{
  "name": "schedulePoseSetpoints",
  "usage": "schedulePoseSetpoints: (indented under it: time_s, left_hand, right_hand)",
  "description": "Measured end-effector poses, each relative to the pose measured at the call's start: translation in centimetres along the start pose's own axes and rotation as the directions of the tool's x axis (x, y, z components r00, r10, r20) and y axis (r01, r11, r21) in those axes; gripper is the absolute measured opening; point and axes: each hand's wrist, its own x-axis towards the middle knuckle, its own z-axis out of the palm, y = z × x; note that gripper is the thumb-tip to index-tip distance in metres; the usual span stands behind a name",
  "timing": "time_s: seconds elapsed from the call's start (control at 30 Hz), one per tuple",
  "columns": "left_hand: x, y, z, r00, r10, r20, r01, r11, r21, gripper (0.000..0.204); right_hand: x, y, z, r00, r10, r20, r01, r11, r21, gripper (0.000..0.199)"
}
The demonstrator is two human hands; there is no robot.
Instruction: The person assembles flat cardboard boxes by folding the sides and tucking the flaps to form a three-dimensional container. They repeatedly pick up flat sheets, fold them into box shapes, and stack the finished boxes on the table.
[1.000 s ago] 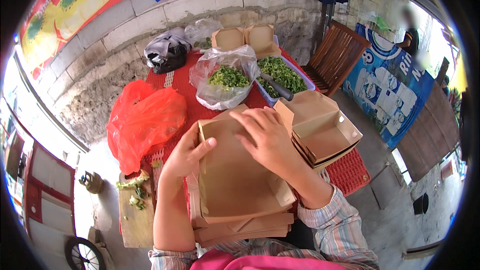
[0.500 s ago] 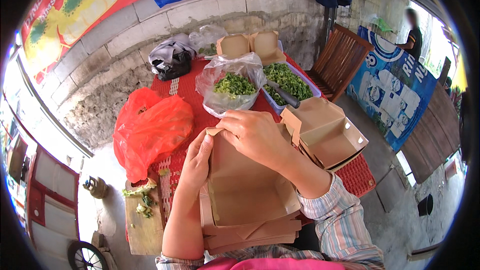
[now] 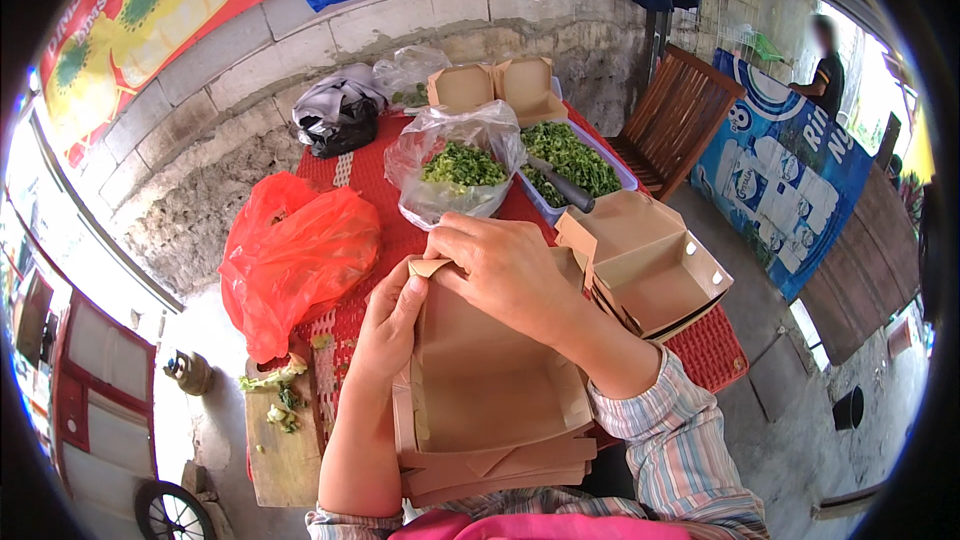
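A brown cardboard box [image 3: 500,390] stands in front of me, its tray part near my body and its lid raised away from me. My left hand [image 3: 392,315] grips the lid's far left corner, with the thumb on a small folded flap. On the same corner, the fingers of my right hand [image 3: 490,258] are closed; its forearm crosses over the box's right side. Beneath this box lie several flat cardboard pieces [image 3: 500,475]. Another open cardboard box [image 3: 650,285] rests on the table to the right of my right hand.
On the red table [image 3: 352,202] are a red plastic bag [image 3: 295,260], a clear bag of chopped greens [image 3: 460,165], and a lilac tray [image 3: 622,172] of greens with a dark-handled knife [image 3: 562,185]. A cutting board [image 3: 285,450] sits left; a wooden chair [image 3: 675,120] stands right.
The view has shifted slightly. Both hands keep hold of the same lid corner, with only a small movement of the right fingers at the flap.
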Motion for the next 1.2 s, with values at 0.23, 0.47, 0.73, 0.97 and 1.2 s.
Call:
schedulePoseSetpoints:
  time_s: [0.23, 0.47, 0.73, 0.97, 1.2]
  left_hand:
    - [0.5, -1.0, -1.0, 0.997, 0.07, -0.007, -0.067, 0.972, 0.225, 0.025]
    - [0.1, -0.1, -0.4, 0.996, 0.053, -0.076, -0.026, 0.95, 0.313, 0.026]
    - [0.1, -0.5, -0.7, 0.993, 0.102, -0.059, -0.072, 0.921, 0.383, 0.021]
    - [-0.3, -0.2, -0.2, 0.983, 0.167, -0.069, -0.135, 0.932, 0.336, 0.025]
    - [-0.2, 0.2, -2.1, 0.9, 0.204, -0.384, -0.07, 0.94, 0.334, 0.032]
  right_hand:
    - [0.3, 1.8, -0.8, 0.994, -0.074, 0.086, 0.047, 0.96, 0.276, 0.015]
    - [0.5, 1.5, -1.3, 0.992, -0.044, 0.117, -0.004, 0.924, 0.383, 0.017]
    - [0.3, 1.0, -1.1, 0.996, 0.009, 0.092, -0.038, 0.947, 0.318, 0.013]
    - [0.3, 0.2, -1.2, 0.998, -0.067, -0.002, 0.067, 0.986, 0.155, 0.014]
    - [1.0, -0.5, -2.8, 0.939, -0.219, -0.265, 0.15, 0.955, -0.256, 0.024]
